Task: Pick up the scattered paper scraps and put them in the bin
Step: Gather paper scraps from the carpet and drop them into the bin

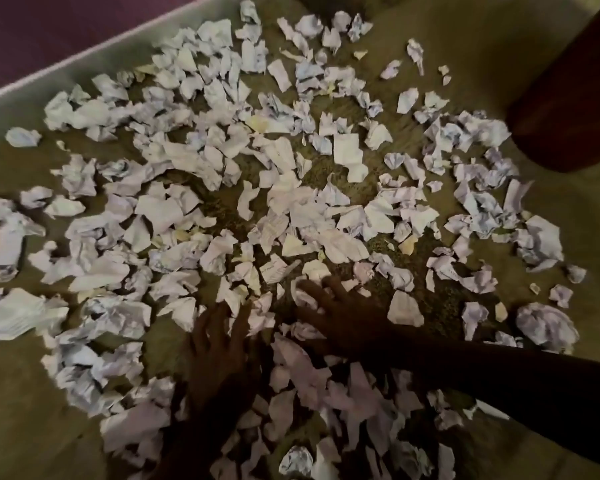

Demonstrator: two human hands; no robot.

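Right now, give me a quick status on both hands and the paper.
Left hand and right hand open, fingers spread on the paper scraps. Scraps all over the carpet. No bin in view.

Home room: olive carpet [430, 98], dark furniture [568, 98].

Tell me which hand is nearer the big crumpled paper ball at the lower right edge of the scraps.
Right. The right hand lies on scraps left of the crumpled paper ball, with bare carpet and a few scraps between. The left hand sits farther left, beyond the right hand.
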